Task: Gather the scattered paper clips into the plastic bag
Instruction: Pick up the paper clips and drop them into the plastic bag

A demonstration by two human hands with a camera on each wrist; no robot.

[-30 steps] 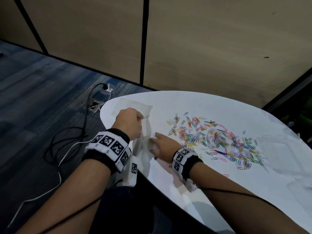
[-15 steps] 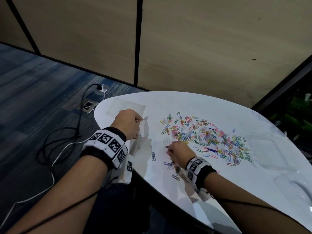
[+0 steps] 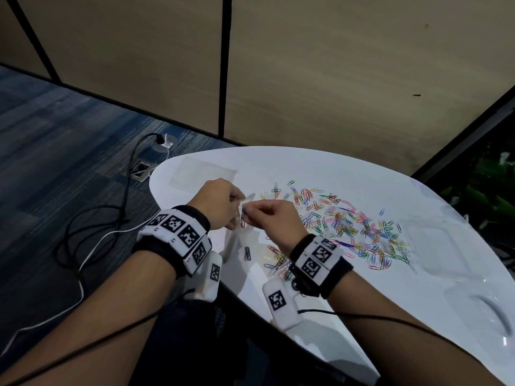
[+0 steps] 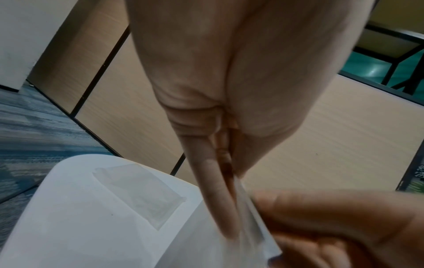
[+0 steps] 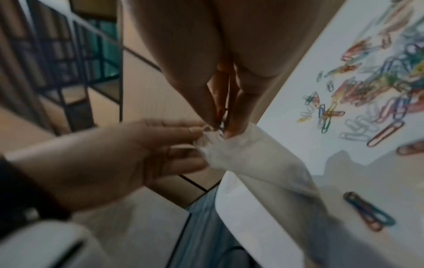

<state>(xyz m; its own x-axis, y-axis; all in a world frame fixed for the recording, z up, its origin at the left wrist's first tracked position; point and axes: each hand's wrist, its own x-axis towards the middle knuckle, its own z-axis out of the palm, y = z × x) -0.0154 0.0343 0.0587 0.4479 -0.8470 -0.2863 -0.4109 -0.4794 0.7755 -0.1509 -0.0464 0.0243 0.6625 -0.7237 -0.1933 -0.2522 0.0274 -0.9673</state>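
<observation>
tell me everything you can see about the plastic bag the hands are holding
The plastic bag is small, clear and thin, looking soft and crumpled. It hangs from its top edge, lifted above the white table near its left end. The left hand pinches its rim, and the right hand pinches paper clips at its mouth. Its contents cannot be made out.

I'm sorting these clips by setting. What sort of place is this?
Probably an office or meeting room: a white rounded table stands on blue-grey carpet tiles with a floor power socket, against beige wall panels with dark dividers. Coloured paper clips lie scattered on the table.
</observation>
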